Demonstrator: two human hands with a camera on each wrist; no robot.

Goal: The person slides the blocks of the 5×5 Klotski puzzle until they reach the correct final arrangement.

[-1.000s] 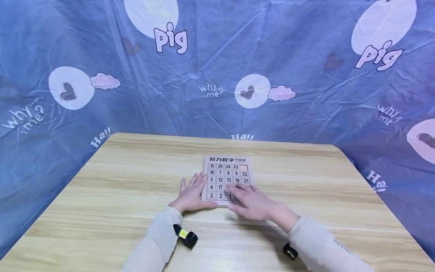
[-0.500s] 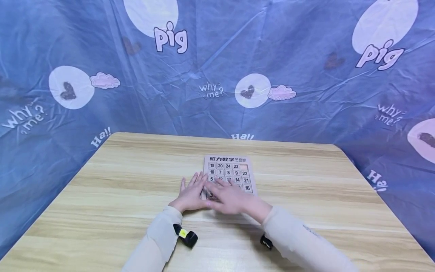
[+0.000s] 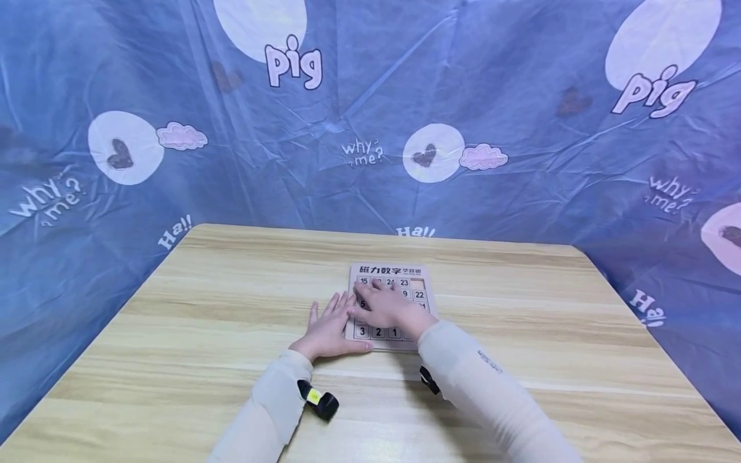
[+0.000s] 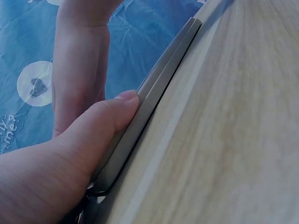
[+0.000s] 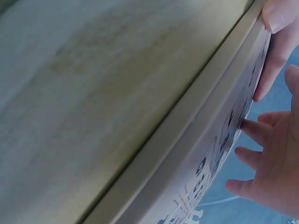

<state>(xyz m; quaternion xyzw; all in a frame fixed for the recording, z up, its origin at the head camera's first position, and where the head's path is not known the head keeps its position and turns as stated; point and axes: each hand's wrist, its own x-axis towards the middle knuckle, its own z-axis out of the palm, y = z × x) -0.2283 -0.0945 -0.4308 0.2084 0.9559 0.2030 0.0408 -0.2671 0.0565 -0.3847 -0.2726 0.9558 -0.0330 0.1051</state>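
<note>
A sliding number puzzle [image 3: 390, 271] lies flat on the table, its top strip printed with dark characters. Its bare slot [image 3: 417, 283] is at the top right corner. My left hand [image 3: 330, 333] braces the puzzle's near left corner, fingers spread along the left side. In the left wrist view its thumb [image 4: 125, 102] presses on the near edge. My right hand [image 3: 386, 307] reaches over the upper left tiles and hides several of them. The right wrist view has one fingertip [image 5: 247, 127] on the tile face, with the other fingers spread and loose.
The wood-grain table [image 3: 231, 270] stretches out around the puzzle. Behind it hangs a blue printed cloth [image 3: 324, 180]. Each forearm bears a black wrist camera, the left one [image 3: 324, 405] below the left hand.
My right hand has moved left, then up across the tiles, from the lower right to the upper left of the puzzle. The left hand stays at its corner. The top right slot is unchanged.
</note>
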